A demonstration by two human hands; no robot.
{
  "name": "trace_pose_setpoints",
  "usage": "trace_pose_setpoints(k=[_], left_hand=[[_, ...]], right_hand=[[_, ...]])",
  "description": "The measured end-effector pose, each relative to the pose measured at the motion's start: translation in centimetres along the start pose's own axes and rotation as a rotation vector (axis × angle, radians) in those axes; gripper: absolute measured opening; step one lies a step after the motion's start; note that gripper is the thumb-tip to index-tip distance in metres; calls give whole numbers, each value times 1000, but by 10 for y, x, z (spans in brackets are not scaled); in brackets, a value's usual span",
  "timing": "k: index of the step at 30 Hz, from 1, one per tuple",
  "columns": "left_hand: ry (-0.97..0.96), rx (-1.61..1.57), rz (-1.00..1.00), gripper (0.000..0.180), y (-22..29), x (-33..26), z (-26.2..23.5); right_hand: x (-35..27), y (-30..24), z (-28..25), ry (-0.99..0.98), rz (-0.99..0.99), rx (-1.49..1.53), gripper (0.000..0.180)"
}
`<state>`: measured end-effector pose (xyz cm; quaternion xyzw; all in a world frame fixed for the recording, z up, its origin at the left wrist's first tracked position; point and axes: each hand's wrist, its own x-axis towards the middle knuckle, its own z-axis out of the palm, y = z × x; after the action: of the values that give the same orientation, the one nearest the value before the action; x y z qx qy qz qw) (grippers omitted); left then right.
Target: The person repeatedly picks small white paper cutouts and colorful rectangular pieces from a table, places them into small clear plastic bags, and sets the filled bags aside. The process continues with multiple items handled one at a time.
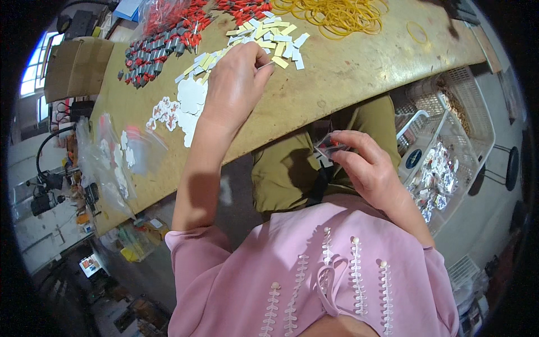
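Note:
My left hand is closed in a pinch at the near edge of a pile of white and pale yellow paper slips. A thin pale edge, apparently of one slip, shows at its fingertips. Over my lap, my right hand is closed on a small clear plastic bag with dark and red contents. Beside my left wrist lie white scalloped cards and small white cutouts with reddish prints. Farther left on the table are rows of small grey pieces with red parts.
Yellow rubber bands are heaped at the table's far side. Clear plastic bags lie at the left. To my right stands a white plastic basket with a clear bin of small packed items. A cardboard box stands beyond the table's left edge.

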<state>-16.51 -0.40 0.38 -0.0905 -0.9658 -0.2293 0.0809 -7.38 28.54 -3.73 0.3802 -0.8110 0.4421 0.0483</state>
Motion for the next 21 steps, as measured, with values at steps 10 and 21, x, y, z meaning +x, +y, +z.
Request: trace_pose_setpoints(k=[10, 21], left_hand=[[-153, -822, -237, 9, 62, -52, -18], [19, -339, 90, 14, 84, -70, -16]], right_hand=[[18, -6, -5, 41, -42, -2, 22], [17, -6, -4, 45, -37, -9, 22]])
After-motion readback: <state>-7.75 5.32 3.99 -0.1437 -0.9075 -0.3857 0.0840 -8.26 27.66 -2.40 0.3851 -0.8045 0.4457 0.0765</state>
